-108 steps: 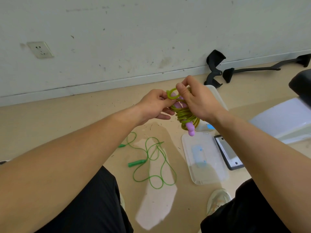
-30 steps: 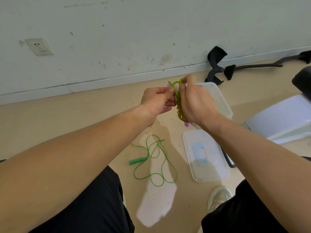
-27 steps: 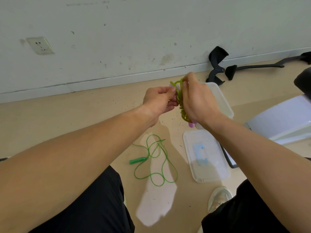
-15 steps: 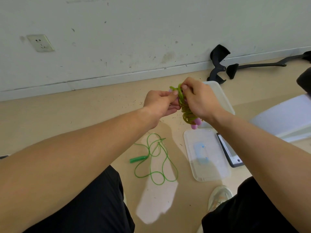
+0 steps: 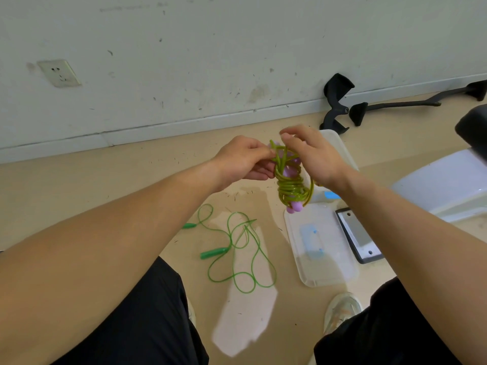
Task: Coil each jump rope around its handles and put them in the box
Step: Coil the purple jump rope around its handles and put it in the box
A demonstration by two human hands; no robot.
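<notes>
A yellow-green jump rope [image 5: 291, 187] is coiled around its pink handles, whose ends stick out below. My left hand [image 5: 243, 160] pinches the top of the bundle from the left. My right hand [image 5: 313, 156] is against its right side, fingertips at the top loop of cord. A second, green jump rope [image 5: 237, 248] lies loose on the floor with its green handles at the left. The clear plastic box [image 5: 340, 151] stands on the floor behind my right hand, mostly hidden by it.
The box's clear lid [image 5: 321, 246] lies on the floor below the bundle, with a dark-framed grey plate [image 5: 357, 234] at its right. Black bracket parts [image 5: 336, 101] lie along the wall. A white object [image 5: 445, 183] is at the right. My legs and a shoe [image 5: 341, 308] fill the foreground.
Both hands stayed on the coiled bundle, working the cord at its top. The right hand's fingers have shifted off the coil's lower part, so more of the coil and handles show.
</notes>
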